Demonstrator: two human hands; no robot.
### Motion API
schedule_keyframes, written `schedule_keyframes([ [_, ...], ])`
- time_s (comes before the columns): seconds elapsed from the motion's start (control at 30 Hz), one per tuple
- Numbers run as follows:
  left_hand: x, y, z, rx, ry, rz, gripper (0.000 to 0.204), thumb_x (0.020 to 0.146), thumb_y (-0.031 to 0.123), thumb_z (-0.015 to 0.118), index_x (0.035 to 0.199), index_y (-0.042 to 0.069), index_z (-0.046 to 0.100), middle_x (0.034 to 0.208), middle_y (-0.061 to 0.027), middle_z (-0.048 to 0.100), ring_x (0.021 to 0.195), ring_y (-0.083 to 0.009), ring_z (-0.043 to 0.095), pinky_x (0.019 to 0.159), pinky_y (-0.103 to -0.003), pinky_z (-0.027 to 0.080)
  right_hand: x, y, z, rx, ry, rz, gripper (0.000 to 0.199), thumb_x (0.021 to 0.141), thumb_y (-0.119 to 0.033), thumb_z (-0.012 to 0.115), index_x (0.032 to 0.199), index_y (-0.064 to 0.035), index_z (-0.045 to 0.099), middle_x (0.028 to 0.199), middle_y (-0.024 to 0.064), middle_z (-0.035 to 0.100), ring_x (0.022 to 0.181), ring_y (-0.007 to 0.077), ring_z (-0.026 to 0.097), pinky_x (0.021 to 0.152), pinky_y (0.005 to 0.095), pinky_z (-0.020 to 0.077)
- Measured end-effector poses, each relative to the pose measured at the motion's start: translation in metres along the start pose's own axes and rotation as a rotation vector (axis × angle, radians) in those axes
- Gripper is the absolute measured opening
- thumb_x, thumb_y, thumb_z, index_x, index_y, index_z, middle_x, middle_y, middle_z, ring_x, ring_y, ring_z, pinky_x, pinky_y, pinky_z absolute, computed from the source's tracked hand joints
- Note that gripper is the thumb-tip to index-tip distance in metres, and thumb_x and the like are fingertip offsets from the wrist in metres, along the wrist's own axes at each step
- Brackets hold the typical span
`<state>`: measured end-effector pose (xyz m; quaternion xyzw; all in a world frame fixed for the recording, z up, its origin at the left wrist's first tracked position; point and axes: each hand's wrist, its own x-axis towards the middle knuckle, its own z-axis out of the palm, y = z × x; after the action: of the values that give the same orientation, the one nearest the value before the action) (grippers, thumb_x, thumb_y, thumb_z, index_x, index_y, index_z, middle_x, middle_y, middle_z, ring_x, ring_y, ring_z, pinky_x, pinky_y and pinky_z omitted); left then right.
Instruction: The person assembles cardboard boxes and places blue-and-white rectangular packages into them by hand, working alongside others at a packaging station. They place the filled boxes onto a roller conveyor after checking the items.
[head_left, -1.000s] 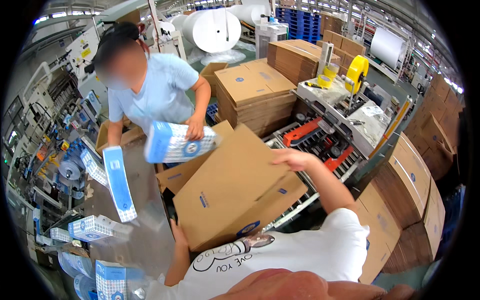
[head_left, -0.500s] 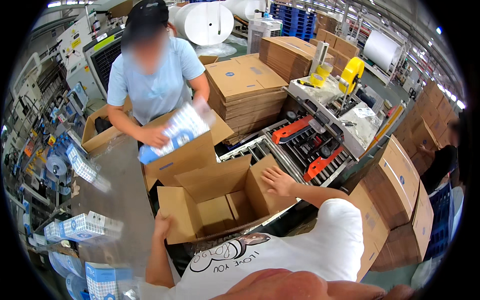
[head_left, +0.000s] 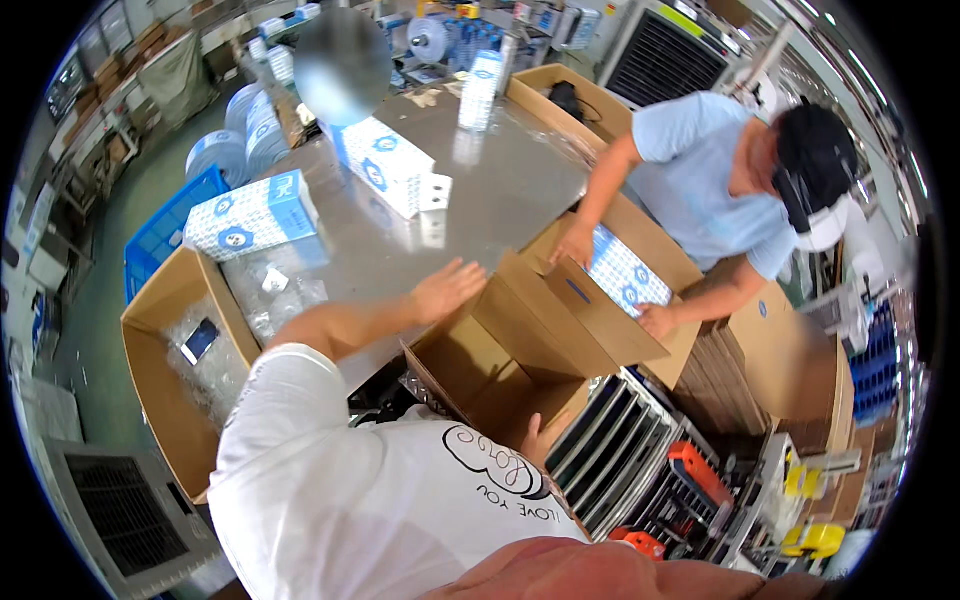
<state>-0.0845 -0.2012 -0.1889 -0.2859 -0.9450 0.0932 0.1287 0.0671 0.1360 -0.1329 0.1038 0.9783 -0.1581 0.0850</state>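
Note:
An open cardboard box (head_left: pixel 480 370) stands in front of me, its inside bare. My left hand (head_left: pixel 448 291) is stretched flat over the table side of this box, fingers extended, holding nothing. Against the box's right side rests my right hand (head_left: pixel 541 438), partly hidden by the shirt, its visible fingers apart. Across from me a co-worker bends over a second cardboard box (head_left: pixel 570 290). Both of the co-worker's hands are at a blue-and-white wrapped pack (head_left: pixel 626 268) inside that box.
On the metal table (head_left: pixel 500 190) lie a near pack (head_left: pixel 250 215) and a middle pack (head_left: pixel 380 165); another pack (head_left: pixel 480 90) stands farther back. At left, a carton (head_left: pixel 165 350) holds plastic film and a phone (head_left: pixel 200 340). The roller conveyor (head_left: pixel 610 450) runs at right.
My view has swung left toward the table. My left hand has let go of the box's left flap and reaches outward. The co-worker's pack has gone down into the second box.

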Motion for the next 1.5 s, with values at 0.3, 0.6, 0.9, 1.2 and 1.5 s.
schedule_keyframes([
  [0.3,-0.002,-0.245,-0.051,0.083,-0.166,-0.249,0.107,0.067,0.020,0.078,0.153,0.004,0.018,0.159,-0.0146,0.020,0.149,-0.0311,0.013,0.120,-0.050,0.012,0.072,0.119,0.071,0.076,0.001,-0.063,0.076,0.094,-0.026,0.060,0.146,0.0110,0.019,0.144,0.0346,0.035,0.132,0.0484,0.036,0.111,0.0461,0.0298],
  [0.6,0.002,-0.217,-0.013,-0.271,-0.151,-0.358,0.099,0.056,0.055,0.081,0.129,-0.002,0.048,0.118,-0.0190,0.056,0.112,-0.0319,0.054,0.096,-0.043,0.037,0.175,-0.316,-0.057,0.279,-0.008,-1.055,0.046,0.098,-0.008,0.054,0.140,-0.0006,0.037,0.117,0.0182,0.064,0.102,0.0239,0.064,0.088,0.0338,0.0493],
  [0.9,-0.048,-0.182,-0.022,-0.335,0.050,-0.345,0.074,0.065,0.031,0.073,0.128,-0.003,0.053,0.111,-0.0154,0.060,0.105,-0.0273,0.056,0.094,-0.040,0.037,0.249,-0.631,0.121,-0.462,0.201,-1.133,0.075,0.085,-0.042,0.067,0.149,-0.0211,0.035,0.145,0.0308,0.035,0.126,0.0417,0.044,0.099,0.0487,0.0413],
  [1.2,-0.074,-0.153,-0.035,-0.231,0.315,-0.428,0.058,0.070,0.024,0.067,0.120,-0.003,0.054,0.102,-0.0120,0.060,0.097,-0.0244,0.056,0.090,-0.037,0.037,0.310,-0.431,0.004,-0.202,-0.081,-1.500,0.062,0.073,-0.017,0.076,0.131,-0.0069,0.058,0.131,0.0282,0.050,0.106,0.0391,0.058,0.091,0.0448,0.0460],
  [1.5,-0.064,-0.119,-0.058,-0.461,0.290,-0.445,0.064,0.063,0.010,0.069,0.123,-0.005,0.052,0.101,-0.0143,0.056,0.098,-0.0292,0.053,0.089,-0.037,0.038,0.284,-0.495,0.047,-0.223,-0.113,-1.024,0.119,0.063,-0.028,0.085,0.155,-0.0142,0.011,0.121,0.0257,0.056,0.114,0.0418,0.055,0.092,0.0450,0.0474],
])
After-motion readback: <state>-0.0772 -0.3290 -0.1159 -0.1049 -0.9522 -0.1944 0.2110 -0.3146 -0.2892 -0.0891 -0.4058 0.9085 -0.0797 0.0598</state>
